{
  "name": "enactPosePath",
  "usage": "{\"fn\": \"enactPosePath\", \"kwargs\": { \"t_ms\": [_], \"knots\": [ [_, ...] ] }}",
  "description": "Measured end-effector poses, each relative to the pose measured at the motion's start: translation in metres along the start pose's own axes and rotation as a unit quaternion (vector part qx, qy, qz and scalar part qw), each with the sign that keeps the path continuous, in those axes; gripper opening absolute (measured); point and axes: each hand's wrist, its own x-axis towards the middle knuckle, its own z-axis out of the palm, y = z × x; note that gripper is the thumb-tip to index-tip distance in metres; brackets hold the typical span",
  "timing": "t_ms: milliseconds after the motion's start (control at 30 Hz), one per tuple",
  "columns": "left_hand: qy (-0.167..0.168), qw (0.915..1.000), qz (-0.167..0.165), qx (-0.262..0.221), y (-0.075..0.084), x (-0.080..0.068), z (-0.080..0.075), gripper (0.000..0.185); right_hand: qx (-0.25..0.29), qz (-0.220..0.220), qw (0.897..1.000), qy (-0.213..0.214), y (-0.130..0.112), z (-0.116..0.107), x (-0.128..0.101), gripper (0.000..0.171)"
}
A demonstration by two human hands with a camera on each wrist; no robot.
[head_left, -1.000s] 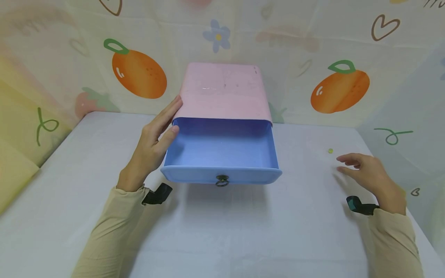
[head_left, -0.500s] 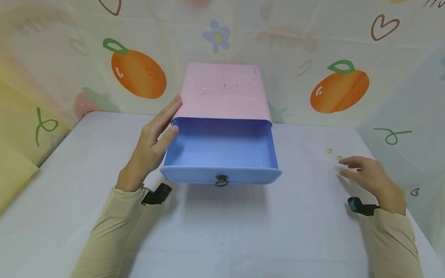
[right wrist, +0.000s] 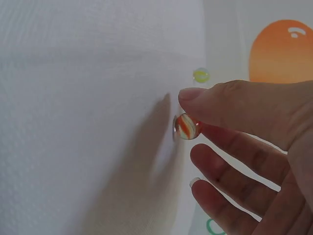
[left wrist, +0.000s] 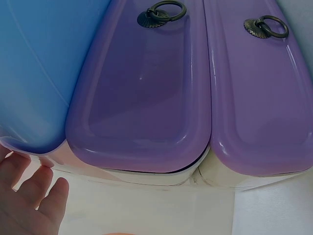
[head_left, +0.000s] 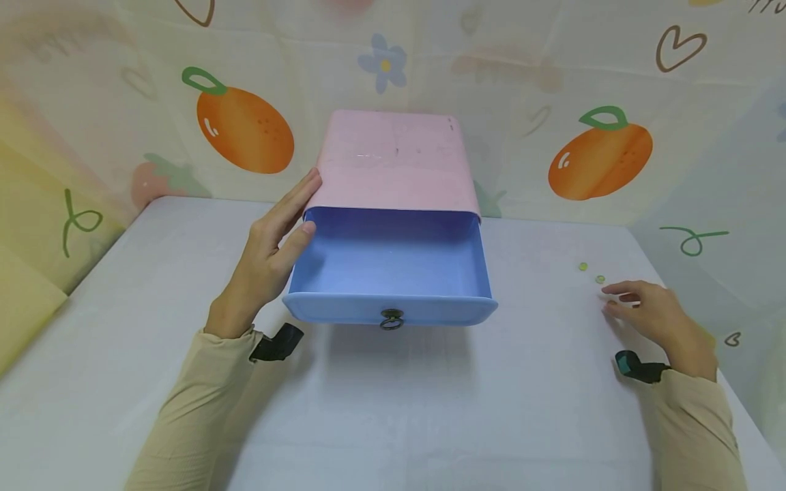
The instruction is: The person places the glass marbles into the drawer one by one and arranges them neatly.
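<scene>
My left hand point(head_left: 264, 252) rests against the left side of a pink drawer cabinet point(head_left: 396, 160), fingers extended. Its top blue drawer point(head_left: 393, 310) is pulled out, showing a bare floor. In the left wrist view the fingers point(left wrist: 34, 191) touch the cabinet's edge beside the blue drawer. At the table's right side, my right hand point(head_left: 657, 314) is low over the cloth. A clear marble with an orange and white swirl point(right wrist: 188, 126) is between its thumb and index finger. Just beyond lie two yellow-green marbles point(head_left: 600, 279), one of them visible as a marble point(right wrist: 201, 75) past the thumb.
Two closed purple drawers point(left wrist: 142, 88) with ring pulls sit below the blue one. A white cloth covers the table point(head_left: 393, 423). Behind it hangs a printed curtain point(head_left: 510, 82) with oranges and flowers.
My right hand has drawn back slightly toward the lower right, and a second yellow-green marble has come into view on the table. The left hand and drawer have stayed still.
</scene>
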Motion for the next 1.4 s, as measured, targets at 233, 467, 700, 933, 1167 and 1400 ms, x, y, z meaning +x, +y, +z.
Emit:
{"fn": "enactPosePath", "kwargs": {
  "t_ms": [233, 467, 700, 933, 1167, 1400],
  "knots": [
    [0.001, 1.0, 0.002, 0.001, -0.001, 0.0, 0.0, 0.052, 0.002, 0.009, 1.0, -0.003, 0.003, 0.002, 0.001, 0.041],
    [0.002, 1.0, 0.002, 0.0, 0.0, 0.001, 0.0, 0.052, 0.01, 0.019, 1.0, 0.001, 0.003, 0.005, 0.0, 0.039],
    [0.002, 1.0, 0.003, 0.0, 0.0, 0.001, 0.0, 0.052, 0.007, 0.034, 0.999, -0.026, 0.003, 0.005, 0.001, 0.039],
    [0.0, 1.0, 0.002, 0.002, 0.001, 0.001, 0.0, 0.052, 0.007, 0.027, 0.999, -0.03, 0.0, 0.006, 0.003, 0.038],
    [0.0, 1.0, 0.002, 0.0, 0.001, 0.0, 0.0, 0.052, 0.003, 0.014, 1.0, -0.023, -0.006, 0.003, 0.002, 0.04],
    [-0.001, 1.0, 0.001, 0.002, 0.002, 0.0, 0.0, 0.052, 0.002, -0.011, 1.0, -0.005, -0.012, 0.004, 0.002, 0.037]
  ]
}}
